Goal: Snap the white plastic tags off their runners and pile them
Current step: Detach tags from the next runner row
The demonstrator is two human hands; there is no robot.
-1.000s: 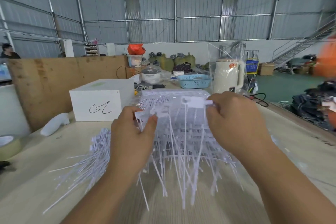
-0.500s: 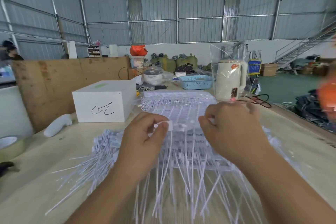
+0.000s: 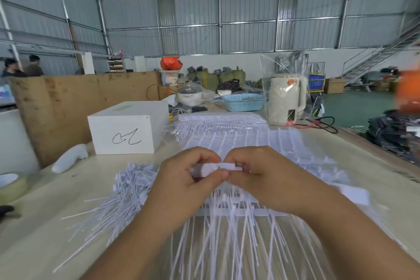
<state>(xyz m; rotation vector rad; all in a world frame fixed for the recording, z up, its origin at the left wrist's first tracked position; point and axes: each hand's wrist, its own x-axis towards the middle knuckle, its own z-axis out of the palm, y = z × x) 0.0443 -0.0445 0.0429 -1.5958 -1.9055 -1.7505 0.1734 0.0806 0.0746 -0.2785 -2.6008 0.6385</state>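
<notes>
My left hand [image 3: 181, 186] and my right hand [image 3: 268, 179] meet at the middle of the table, thumbs touching. Between their fingertips they pinch a bunch of white tag heads [image 3: 213, 168]. The long thin tails [image 3: 227, 241] hang down from the hands toward me, blurred. Sheets of white tags still on their runners [image 3: 250, 143] lie flat behind the hands, and a stacked bundle of them [image 3: 220, 123] sits further back. A loose pile of separated tags [image 3: 122, 198] spreads on the table to the left of my left hand.
A white box [image 3: 125, 129] with a scribble stands at back left, a white handle-shaped object [image 3: 68, 161] beside it. A tape roll [image 3: 10, 186] sits at the left edge. A cream kettle in plastic [image 3: 286, 100], a blue basket [image 3: 244, 102] and a wooden board [image 3: 68, 102] stand behind.
Both hands have come down and together; a second ago they held the runner raised and apart, now their thumbs touch over a gathered bunch of tag heads.
</notes>
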